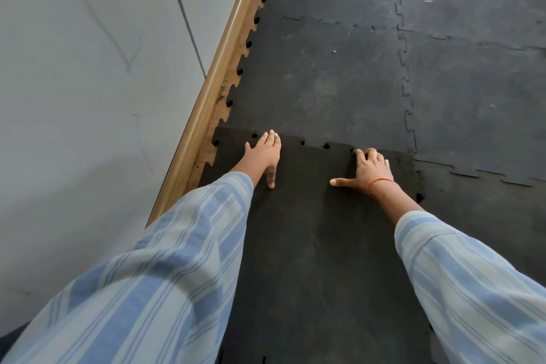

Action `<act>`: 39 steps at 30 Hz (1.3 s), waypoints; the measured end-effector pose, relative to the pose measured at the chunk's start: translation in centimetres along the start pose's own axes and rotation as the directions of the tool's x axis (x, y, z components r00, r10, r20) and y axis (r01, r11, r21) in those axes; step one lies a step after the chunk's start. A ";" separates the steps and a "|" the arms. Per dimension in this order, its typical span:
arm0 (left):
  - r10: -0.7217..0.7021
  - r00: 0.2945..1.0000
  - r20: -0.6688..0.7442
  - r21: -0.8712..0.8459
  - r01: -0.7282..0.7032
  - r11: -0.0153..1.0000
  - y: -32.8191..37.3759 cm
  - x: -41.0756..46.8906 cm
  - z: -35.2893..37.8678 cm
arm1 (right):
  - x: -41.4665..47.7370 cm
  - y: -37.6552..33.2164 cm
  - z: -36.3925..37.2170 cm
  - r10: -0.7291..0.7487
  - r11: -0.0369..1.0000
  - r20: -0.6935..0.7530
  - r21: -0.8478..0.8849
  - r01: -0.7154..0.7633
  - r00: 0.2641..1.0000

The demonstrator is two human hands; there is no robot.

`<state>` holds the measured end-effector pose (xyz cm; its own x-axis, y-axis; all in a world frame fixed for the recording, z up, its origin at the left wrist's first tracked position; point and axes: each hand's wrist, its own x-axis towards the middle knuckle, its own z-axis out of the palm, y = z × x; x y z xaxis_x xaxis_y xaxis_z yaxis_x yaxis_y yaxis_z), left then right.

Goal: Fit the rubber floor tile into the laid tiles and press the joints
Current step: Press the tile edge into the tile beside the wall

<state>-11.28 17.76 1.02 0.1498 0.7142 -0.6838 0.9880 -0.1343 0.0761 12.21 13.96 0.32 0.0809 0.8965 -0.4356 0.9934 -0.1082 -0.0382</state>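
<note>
A dark black rubber tile (313,233) with jigsaw edges lies on the floor in front of me. Its far edge overlaps the laid grey tiles (319,83), and a few small gaps show along that joint (316,143). My left hand (264,156) rests flat on the tile near its far left corner, fingers together and thumb out. My right hand (367,168) lies palm down at the far edge, right of centre, with its fingertips curled on the joint and the thumb stretched left. Neither hand holds anything.
A wooden skirting board (218,68) runs diagonally along the left, below a grey wall (88,68). Laid grey tiles cover the floor ahead and to the right, with another tile (487,216) beside the black one. Striped blue sleeves cover both forearms.
</note>
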 end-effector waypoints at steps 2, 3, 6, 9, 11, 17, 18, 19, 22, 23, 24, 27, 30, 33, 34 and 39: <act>0.001 1.000 0.006 0.006 -0.001 1.000 0.3 0.0 0.1 | -0.7 0.7 0.3 -0.015 1.000 -0.034 -0.012 0.014 0.999; 0.001 1.000 0.011 0.006 -0.001 1.000 0.4 0.0 0.1 | -1.0 0.9 0.3 -0.016 1.000 -0.043 -0.019 0.015 0.999; -0.016 1.000 0.023 -0.004 0.016 1.000 0.6 0.0 0.1 | -0.9 1.0 0.3 0.007 1.000 0.015 -0.004 -0.007 1.000; -0.027 1.000 0.004 0.045 0.026 0.999 0.7 0.2 0.3 | -1.0 0.6 0.8 0.038 0.999 0.058 0.028 -0.039 0.998; -0.044 0.998 -0.049 0.086 0.048 0.995 0.7 0.1 0.7 | -0.9 0.0 0.7 0.026 0.999 0.048 0.022 -0.027 0.999; 0.133 0.985 -0.109 0.271 -0.099 0.958 2.3 -0.8 1.9 | -0.1 -4.6 -0.3 -0.305 0.940 0.081 -0.133 0.313 0.949; 0.129 0.988 -0.088 0.256 -0.102 0.961 2.2 -0.6 1.8 | -0.2 -5.3 0.2 -0.336 0.931 0.108 -0.113 0.347 0.936; 0.125 0.989 -0.075 0.251 -0.103 0.962 2.1 -0.4 1.7 | -0.3 -6.0 0.6 -0.356 0.925 0.131 -0.091 0.368 0.925; 0.107 0.993 -0.041 0.231 -0.094 0.968 2.1 -0.1 1.3 | -0.3 -7.3 1.5 -0.362 0.924 0.168 -0.068 0.378 0.917; 0.103 0.994 -0.023 0.225 -0.095 0.970 2.3 -0.1 1.1 | -0.2 -7.5 1.6 -0.351 0.926 0.177 -0.076 0.369 0.919; 0.100 0.995 -0.013 0.223 -0.095 0.970 2.5 -0.1 0.9 | 0.0 -7.7 1.7 -0.338 0.929 0.184 -0.089 0.358 0.923; 0.101 0.995 0.001 0.231 -0.099 0.968 2.5 0.6 0.6 | 0.7 -8.6 2.2 -0.297 0.939 0.182 -0.124 0.321 0.937; 0.135 0.991 0.003 0.254 -0.131 0.958 1.6 1.0 0.7 | 1.1 -9.5 2.3 -0.269 0.941 0.178 -0.160 0.298 0.946; 0.061 0.991 -0.119 0.211 -0.035 0.977 0.2 0.5 1.2 | 0.8 -9.7 2.1 -0.269 0.937 0.154 -0.187 0.295 0.951; -0.005 0.986 -0.166 0.157 0.032 0.987 -0.7 0.2 1.6 | 0.7 -9.7 2.2 -0.295 0.927 0.142 -0.196 0.319 0.945; -0.148 0.987 -0.066 -0.052 0.145 0.988 -4.1 0.4 3.0 | 0.7 -10.3 2.7 -0.392 0.895 0.165 -0.160 0.417 0.905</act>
<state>-15.40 16.50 -1.75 0.0036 0.7701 -0.6379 0.9999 0.0066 0.0136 1.79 14.59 -2.00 -0.3294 0.7830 -0.5277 0.9358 0.3452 -0.0720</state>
